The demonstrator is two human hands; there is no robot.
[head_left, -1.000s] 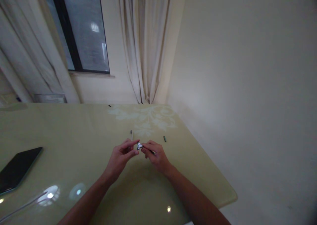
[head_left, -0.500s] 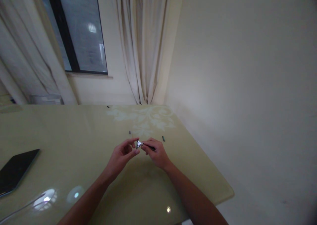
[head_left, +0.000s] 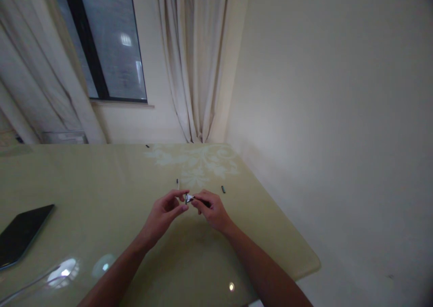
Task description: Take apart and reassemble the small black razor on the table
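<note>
My right hand (head_left: 211, 210) is closed around the dark handle of a small razor-like tool (head_left: 189, 199) with a shiny metal head. The head points left, towards my left hand (head_left: 165, 211). Thumb and index finger of my left hand pinch the two ends of the narrow dark piece at the head. Both hands are above the table, near its middle. Just beyond them lies a small thin item with a dark tip (head_left: 177, 181). A short dark piece (head_left: 223, 189) rests to the right of it.
The glossy table (head_left: 101, 185) has a rounded right corner. A black tablet (head_left: 23, 235) lies at the left, with a pale cable (head_left: 30, 289) below it. Another tiny dark piece (head_left: 147, 146) is at the back edge. Behind are curtains (head_left: 199, 63), a window and a wall.
The metal head has turned slightly and moved a little left between my hands. Both hands otherwise keep nearly the same position and grip.
</note>
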